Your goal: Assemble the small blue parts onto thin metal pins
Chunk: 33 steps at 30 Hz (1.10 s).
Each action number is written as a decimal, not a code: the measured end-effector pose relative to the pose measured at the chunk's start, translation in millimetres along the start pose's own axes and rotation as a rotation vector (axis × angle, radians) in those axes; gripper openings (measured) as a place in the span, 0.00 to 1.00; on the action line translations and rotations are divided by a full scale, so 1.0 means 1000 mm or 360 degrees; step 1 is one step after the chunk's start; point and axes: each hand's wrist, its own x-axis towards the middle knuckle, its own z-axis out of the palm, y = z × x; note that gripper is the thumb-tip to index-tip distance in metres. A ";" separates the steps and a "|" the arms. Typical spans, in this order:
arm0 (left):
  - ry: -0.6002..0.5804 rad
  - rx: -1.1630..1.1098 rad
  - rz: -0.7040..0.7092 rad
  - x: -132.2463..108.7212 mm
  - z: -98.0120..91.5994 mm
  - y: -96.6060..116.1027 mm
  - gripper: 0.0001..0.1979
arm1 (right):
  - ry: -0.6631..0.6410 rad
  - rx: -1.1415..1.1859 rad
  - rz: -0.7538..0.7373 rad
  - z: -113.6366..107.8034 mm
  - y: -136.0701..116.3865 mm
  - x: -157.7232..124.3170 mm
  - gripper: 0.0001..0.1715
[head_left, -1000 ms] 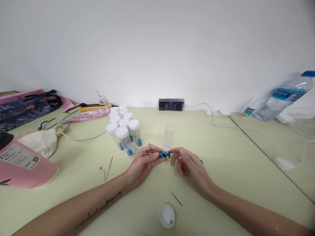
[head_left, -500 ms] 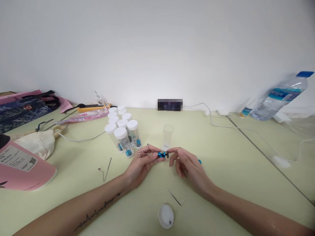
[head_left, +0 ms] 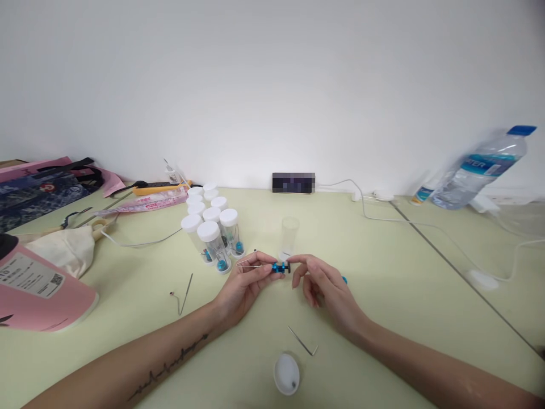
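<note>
My left hand [head_left: 244, 284] pinches a small blue metal part [head_left: 279, 267] between thumb and fingers, and a thin metal pin [head_left: 249, 264] sticks out leftward from the same grip. My right hand [head_left: 326, 284] pinches the part's dark right end with thumb and forefinger. Both hands hover just above the pale green table [head_left: 383, 295]. An open clear vial [head_left: 290, 236] stands right behind the part. Its white cap [head_left: 286, 374] lies upside down near the front edge.
Several capped vials [head_left: 210, 227] with blue parts stand behind my left hand. Bent pins lie at the left [head_left: 185, 293] and near the cap [head_left: 303, 341]. A pink package [head_left: 38, 287], a cloth bag [head_left: 63, 250] and tools lie far left. A water bottle [head_left: 479, 170] and white cables [head_left: 426, 224] are at the right.
Both hands stay together on the blue part. The whole view has shifted slightly; nothing was picked up or let go.
</note>
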 end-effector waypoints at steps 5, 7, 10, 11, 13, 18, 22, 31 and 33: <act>-0.0001 -0.0013 0.0004 0.001 -0.001 -0.001 0.04 | 0.0021 -0.0002 -0.0003 0.000 0.000 0.000 0.21; 0.0003 -0.0024 0.0003 0.002 -0.001 -0.001 0.04 | 0.0015 -0.0009 -0.0006 0.000 0.000 0.000 0.21; 0.0010 -0.0027 -0.0008 0.002 0.000 -0.001 0.04 | -0.0021 -0.0019 0.0006 0.000 0.000 0.001 0.22; 0.0011 -0.0026 -0.0010 0.002 0.000 -0.001 0.04 | -0.0018 -0.0016 0.0012 0.000 -0.001 0.001 0.22; 0.0014 -0.0027 -0.0013 0.002 0.000 -0.001 0.04 | 0.0006 -0.0006 0.0015 0.000 -0.001 0.000 0.22; 0.0017 -0.0048 -0.0020 0.001 0.001 -0.001 0.04 | -0.0001 -0.0035 0.0022 0.000 0.000 -0.001 0.23; 0.0026 -0.0051 -0.0009 0.002 0.002 0.000 0.04 | 0.0019 -0.0028 0.0021 0.000 0.000 0.000 0.22; 0.0051 -0.0049 0.0012 0.000 0.002 0.001 0.04 | 0.0033 -0.0072 0.0037 0.000 -0.001 0.001 0.22; 0.0051 -0.0044 0.0012 0.000 0.002 0.001 0.04 | 0.0020 -0.0080 0.0046 0.000 -0.001 0.001 0.22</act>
